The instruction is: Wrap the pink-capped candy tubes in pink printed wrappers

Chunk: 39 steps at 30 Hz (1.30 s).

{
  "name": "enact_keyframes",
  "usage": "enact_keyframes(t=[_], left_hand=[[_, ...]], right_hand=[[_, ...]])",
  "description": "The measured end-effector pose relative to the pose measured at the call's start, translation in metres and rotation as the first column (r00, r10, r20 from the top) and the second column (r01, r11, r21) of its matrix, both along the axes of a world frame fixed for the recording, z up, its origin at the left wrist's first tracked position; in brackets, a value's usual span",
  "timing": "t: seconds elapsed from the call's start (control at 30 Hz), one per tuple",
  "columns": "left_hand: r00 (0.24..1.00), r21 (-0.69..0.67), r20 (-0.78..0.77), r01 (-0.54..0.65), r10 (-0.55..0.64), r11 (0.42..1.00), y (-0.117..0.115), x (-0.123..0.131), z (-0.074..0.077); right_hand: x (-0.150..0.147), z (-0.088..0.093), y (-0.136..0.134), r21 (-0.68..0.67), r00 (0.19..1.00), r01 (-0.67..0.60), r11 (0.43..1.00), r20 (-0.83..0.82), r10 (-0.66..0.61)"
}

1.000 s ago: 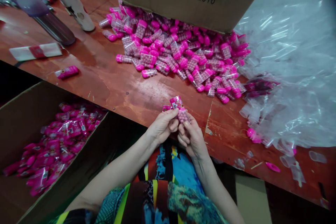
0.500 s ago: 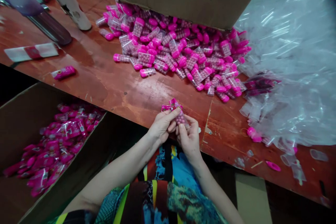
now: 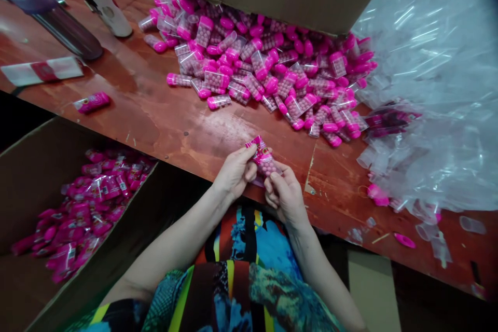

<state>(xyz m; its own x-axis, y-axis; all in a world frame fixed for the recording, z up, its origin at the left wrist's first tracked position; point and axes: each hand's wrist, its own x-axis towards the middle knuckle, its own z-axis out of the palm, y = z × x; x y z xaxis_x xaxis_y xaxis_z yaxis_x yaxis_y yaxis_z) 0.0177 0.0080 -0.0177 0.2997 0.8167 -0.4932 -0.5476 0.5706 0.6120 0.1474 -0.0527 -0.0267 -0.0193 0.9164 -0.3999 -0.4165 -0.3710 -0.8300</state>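
Note:
Just over the table's front edge, both hands meet on one small clear candy bottle (image 3: 267, 166) filled with pink balls. My left hand (image 3: 235, 170) pinches a printed pink wrapper sleeve (image 3: 257, 147), which lies over the bottle's upper end. At the lower end, my right hand (image 3: 287, 193) grips the bottle between thumb and fingers. How far the sleeve covers the bottle is partly hidden by the fingers. Beyond the hands lies a big heap of similar pink-capped bottles (image 3: 252, 67).
A large cardboard carton (image 3: 288, 0) stands behind the heap. Clear plastic bags (image 3: 439, 114) spread at the right. At lower left, an open box (image 3: 23, 166) contains many wrapped bottles. One wrapped bottle (image 3: 92, 102) and a drink bottle (image 3: 66, 26) are on the table (image 3: 182, 140).
The sleeve now sits over the upper end of the candy bottle, where before it was bunched beside it. My right hand has shifted slightly right and down the bottle. The view has tilted a little.

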Motion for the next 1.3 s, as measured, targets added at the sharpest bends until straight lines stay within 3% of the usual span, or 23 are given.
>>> enact_keyframes(t=[0.13, 0.5, 0.67, 0.9, 1.1, 1.3], left_hand=[[0.991, -0.026, -0.07, -0.115, 0.113, 0.993, 0.001, 0.002, -0.003], [0.918, 0.025, -0.281, -0.286, 0.281, 0.958, -0.001, 0.014, -0.011], [0.91, 0.05, -0.312, -0.27, 0.272, 0.962, -0.003, 0.016, -0.01], [0.949, -0.034, -0.256, -0.197, 0.182, 0.98, -0.001, 0.01, -0.011], [0.902, 0.131, -0.357, -0.21, 0.243, 0.969, 0.0, 0.011, -0.007], [0.876, 0.197, -0.414, -0.178, 0.246, 0.964, 0.004, 0.011, -0.008]], right_hand=[[-0.003, -0.003, -0.007, -0.03, 1.0, -0.013, 0.999, -0.013, 0.012], [-0.009, -0.002, -0.009, -0.065, 0.999, -0.034, 0.997, -0.005, 0.034], [-0.01, -0.001, -0.01, -0.077, 0.999, -0.025, 0.997, -0.048, 0.021], [-0.008, -0.003, -0.012, -0.057, 0.998, -0.052, 0.997, -0.035, 0.05], [-0.016, -0.005, -0.001, 0.073, 0.996, -0.018, 0.997, 0.083, 0.012], [-0.009, 0.001, 0.011, -0.022, 0.995, -0.016, 1.0, -0.095, 0.014]])
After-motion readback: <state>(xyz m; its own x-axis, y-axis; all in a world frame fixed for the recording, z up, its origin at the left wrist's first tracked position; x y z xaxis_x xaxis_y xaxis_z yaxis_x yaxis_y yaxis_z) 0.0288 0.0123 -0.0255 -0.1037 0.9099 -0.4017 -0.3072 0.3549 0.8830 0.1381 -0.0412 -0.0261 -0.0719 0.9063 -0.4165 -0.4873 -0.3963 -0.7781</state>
